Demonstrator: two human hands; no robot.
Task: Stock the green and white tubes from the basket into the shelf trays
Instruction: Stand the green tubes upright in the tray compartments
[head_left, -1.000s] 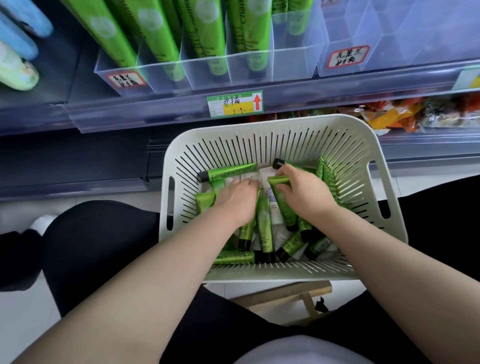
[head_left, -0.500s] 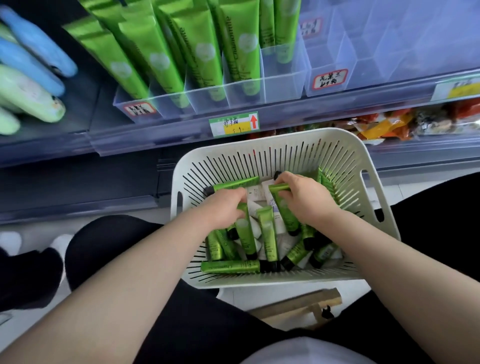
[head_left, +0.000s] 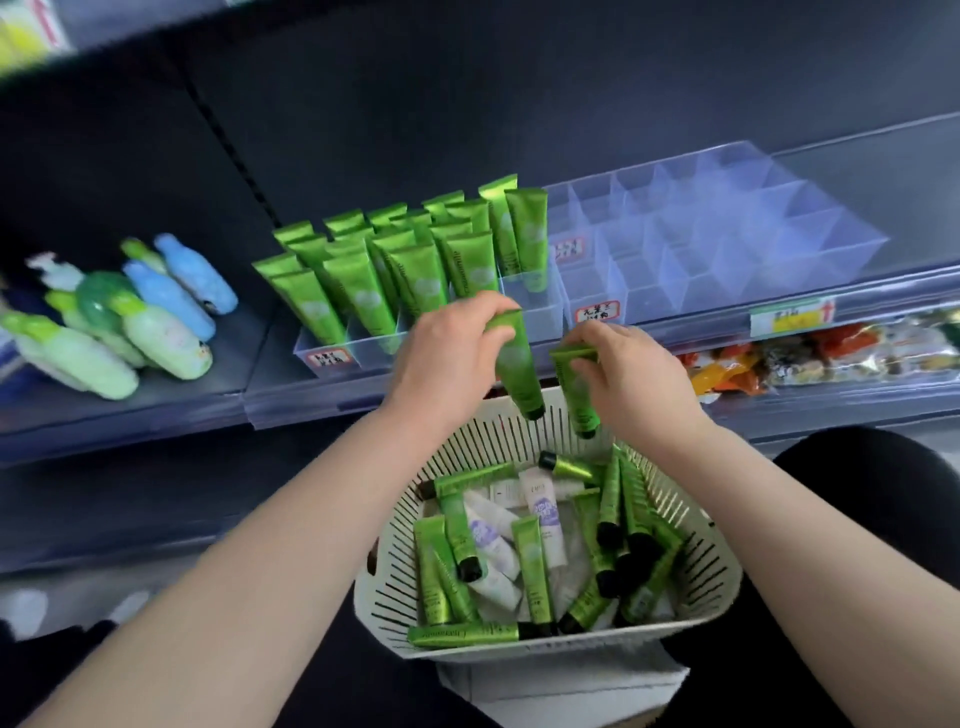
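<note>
One green tube (head_left: 514, 369) is pinched at its crimped end, cap down, by the left hand (head_left: 447, 353). A second green tube (head_left: 577, 400) is pinched likewise by the right hand (head_left: 628, 374). Both are held above the far rim of the basket (head_left: 701, 545), in front of the shelf tray (head_left: 363, 345) of upright tubes. Loose green and white tubes (head_left: 530, 561) are contained in the basket.

Above the basket (head_left: 723, 582), left hand (head_left: 445, 349) pinches one green tube (head_left: 515, 366) — right hand (head_left: 632, 375) another (head_left: 577, 397).

One left hand (head_left: 447, 358), one right hand (head_left: 631, 374), two held green tubes (head_left: 514, 364), one basket (head_left: 696, 545).
</note>
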